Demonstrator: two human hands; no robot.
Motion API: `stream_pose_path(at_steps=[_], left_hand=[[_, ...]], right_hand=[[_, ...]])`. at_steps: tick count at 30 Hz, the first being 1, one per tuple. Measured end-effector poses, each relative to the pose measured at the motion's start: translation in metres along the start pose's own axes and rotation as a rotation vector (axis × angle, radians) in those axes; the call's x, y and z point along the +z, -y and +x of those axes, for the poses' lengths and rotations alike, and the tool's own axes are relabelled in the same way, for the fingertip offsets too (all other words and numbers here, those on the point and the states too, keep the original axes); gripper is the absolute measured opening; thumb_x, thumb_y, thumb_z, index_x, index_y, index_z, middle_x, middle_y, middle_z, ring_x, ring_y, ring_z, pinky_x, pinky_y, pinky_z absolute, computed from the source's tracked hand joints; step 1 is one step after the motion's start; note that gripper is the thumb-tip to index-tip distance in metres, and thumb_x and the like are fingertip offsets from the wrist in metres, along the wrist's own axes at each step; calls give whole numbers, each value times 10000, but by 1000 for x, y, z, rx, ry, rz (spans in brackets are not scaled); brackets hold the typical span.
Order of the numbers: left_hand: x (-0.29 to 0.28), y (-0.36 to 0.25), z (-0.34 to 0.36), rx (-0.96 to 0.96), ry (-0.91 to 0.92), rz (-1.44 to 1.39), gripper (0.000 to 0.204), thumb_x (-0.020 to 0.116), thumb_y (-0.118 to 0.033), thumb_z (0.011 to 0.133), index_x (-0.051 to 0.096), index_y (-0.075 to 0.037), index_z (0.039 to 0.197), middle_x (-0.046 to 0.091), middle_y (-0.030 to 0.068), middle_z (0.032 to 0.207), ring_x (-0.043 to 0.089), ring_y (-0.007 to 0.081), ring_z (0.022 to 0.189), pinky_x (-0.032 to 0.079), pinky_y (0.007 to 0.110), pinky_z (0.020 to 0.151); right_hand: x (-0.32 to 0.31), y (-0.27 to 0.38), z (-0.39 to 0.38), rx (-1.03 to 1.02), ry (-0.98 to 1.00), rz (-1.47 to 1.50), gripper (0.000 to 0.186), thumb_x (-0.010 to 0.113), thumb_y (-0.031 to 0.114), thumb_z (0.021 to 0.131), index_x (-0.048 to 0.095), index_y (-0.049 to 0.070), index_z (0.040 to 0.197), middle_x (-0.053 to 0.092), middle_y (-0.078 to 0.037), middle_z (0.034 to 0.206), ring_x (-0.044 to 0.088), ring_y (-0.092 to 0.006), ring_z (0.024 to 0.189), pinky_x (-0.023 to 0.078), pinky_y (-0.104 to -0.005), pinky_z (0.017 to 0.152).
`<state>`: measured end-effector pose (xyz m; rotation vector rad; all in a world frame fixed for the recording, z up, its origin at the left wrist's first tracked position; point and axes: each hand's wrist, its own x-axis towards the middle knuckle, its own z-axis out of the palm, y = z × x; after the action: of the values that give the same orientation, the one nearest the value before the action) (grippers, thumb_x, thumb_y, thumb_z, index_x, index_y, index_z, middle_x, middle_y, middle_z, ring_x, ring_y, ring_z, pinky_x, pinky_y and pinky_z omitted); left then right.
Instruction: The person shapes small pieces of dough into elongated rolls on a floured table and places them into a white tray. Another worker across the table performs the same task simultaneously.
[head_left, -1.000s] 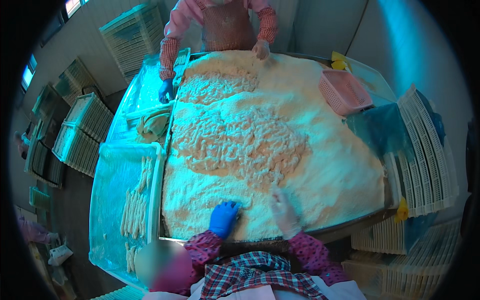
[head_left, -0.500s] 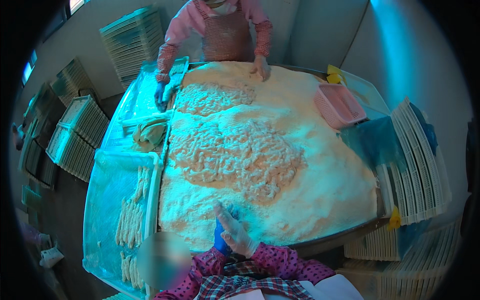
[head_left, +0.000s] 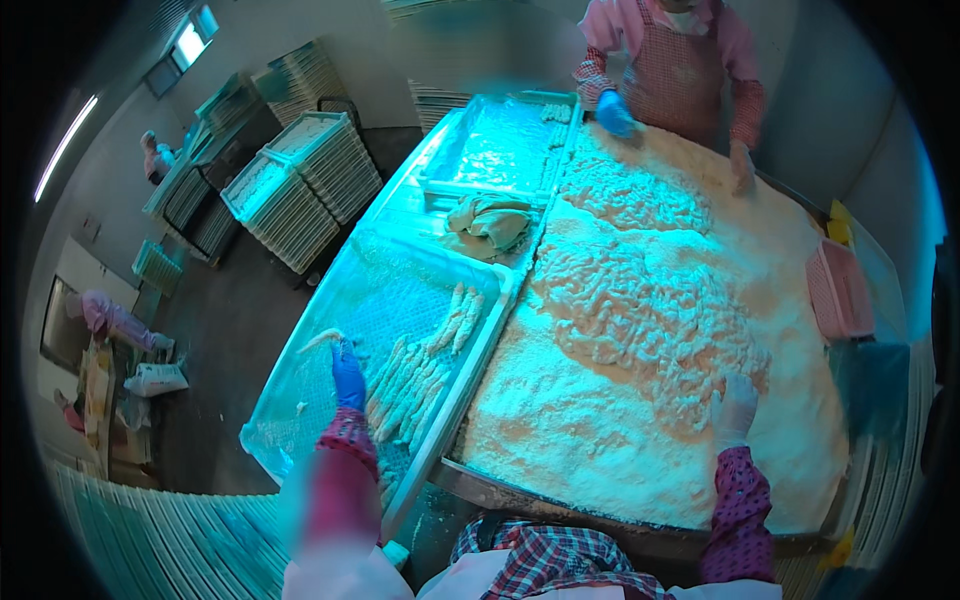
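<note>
My left hand (head_left: 348, 378), in a blue glove, is over the crate on the left. Its fingers are pinched on a long, thin breaded shrimp (head_left: 318, 341) that sticks out to the left. Beside it, several breaded shrimp (head_left: 402, 388) lie in a slanting row along the right part of the mesh-bottomed crate (head_left: 268, 432). My right hand (head_left: 737, 408), in a pale thin glove, is at the near right edge of the heap of pale, wet-looking pieces (head_left: 640, 290). Its fingers are bent into the heap, and what they hold is hidden. Pale crumbs (head_left: 580, 440) spread around the heap.
Across the table a co-worker in a checked apron (head_left: 672, 75) has one blue-gloved hand (head_left: 617, 115) over the crumbs. A crumpled cloth (head_left: 490, 222) lies between two crates. At right stands a pink basket (head_left: 840, 290). Stacked trays (head_left: 290, 195) stand on the floor at left.
My hands were together over the near crumbs and have parted. The left went to the crate with a shrimp, the right to the heap. The view has swung left. The co-worker's blue-gloved hand has left the far crate.
</note>
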<state>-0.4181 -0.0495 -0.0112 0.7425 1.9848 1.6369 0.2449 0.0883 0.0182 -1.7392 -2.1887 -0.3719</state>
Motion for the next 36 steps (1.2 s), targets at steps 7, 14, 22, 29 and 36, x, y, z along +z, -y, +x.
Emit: stream_pose_path(at_steps=[7, 14, 22, 29, 36], left_hand=[[-35, 5, -12, -362, 396, 96, 526, 374, -453, 953, 472, -72, 1301, 508, 97, 1280, 469, 222, 1164, 362, 364, 984], [-17, -18, -42, 168, 302, 654, 366, 455, -224, 942, 534, 15, 1207, 537, 151, 1243, 492, 256, 1167, 361, 355, 996], [115, -94, -158, 535, 617, 452, 433, 550, -183, 889, 463, -32, 1285, 509, 194, 1250, 500, 321, 1142, 367, 375, 979], [245, -83, -262, 790, 1108, 544, 534, 613, -345, 820, 466, -96, 1269, 560, 177, 1104, 541, 354, 962, 432, 434, 840], [329, -57, -326, 1025, 1133, 687, 389, 612, -149, 746, 547, -105, 1127, 583, 103, 980, 559, 315, 932, 451, 410, 784]], right_hand=[[-1, -32, -5, 299, 14, 233, 248, 665, 107, 650, 519, 70, 848, 542, -101, 821, 540, -292, 844, 429, -411, 732], [-3, -29, 7, 172, 19, 176, 223, 662, 66, 687, 538, 48, 872, 580, -96, 788, 589, -266, 721, 469, -388, 637], [-78, 31, -47, -199, 281, 646, 156, 657, 92, 706, 637, 94, 861, 604, -60, 823, 600, -249, 829, 481, -341, 719], [-83, -8, -128, 153, 321, 617, 402, 707, 224, 721, 591, 65, 1071, 551, -129, 1069, 533, -292, 995, 444, -398, 866], [-83, -11, -143, 468, 220, 951, 370, 640, 138, 792, 588, 93, 1155, 544, -109, 1143, 511, -236, 1053, 427, -345, 901]])
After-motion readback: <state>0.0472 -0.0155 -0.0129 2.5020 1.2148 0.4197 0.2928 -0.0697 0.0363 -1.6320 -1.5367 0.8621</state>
